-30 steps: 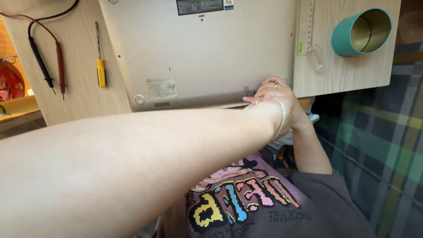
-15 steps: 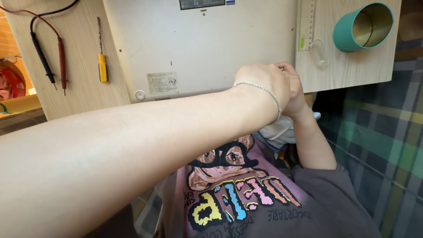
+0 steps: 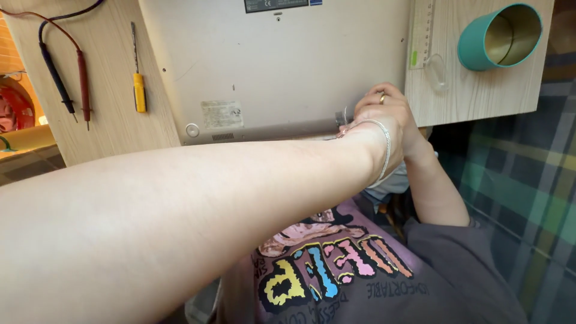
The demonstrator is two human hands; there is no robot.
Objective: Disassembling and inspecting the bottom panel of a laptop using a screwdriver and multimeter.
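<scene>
A grey laptop (image 3: 282, 66) lies bottom side up on a light wooden table (image 3: 36, 120). My left arm crosses the view from the lower left, with a thin bracelet at the wrist. My left hand (image 3: 384, 117), a ring on one finger, is curled at the laptop's near right corner around what looks like a small metal tool (image 3: 343, 115). My right hand (image 3: 416, 137) comes up from the lower right and sits right behind the left one, mostly hidden by it. Its fingers cannot be seen.
A yellow-handled screwdriver (image 3: 138, 90) and red and black test probes (image 3: 66, 78) lie left of the laptop. A clear ruler (image 3: 422, 30) and a teal cup (image 3: 501, 36) on its side lie to the right. Plaid fabric (image 3: 522, 180) is beyond the table edge.
Both hands stayed together at the laptop's near right corner, shifting slightly. My left hand rose and then settled lower at the edge, and the small metal tool now shows beside it.
</scene>
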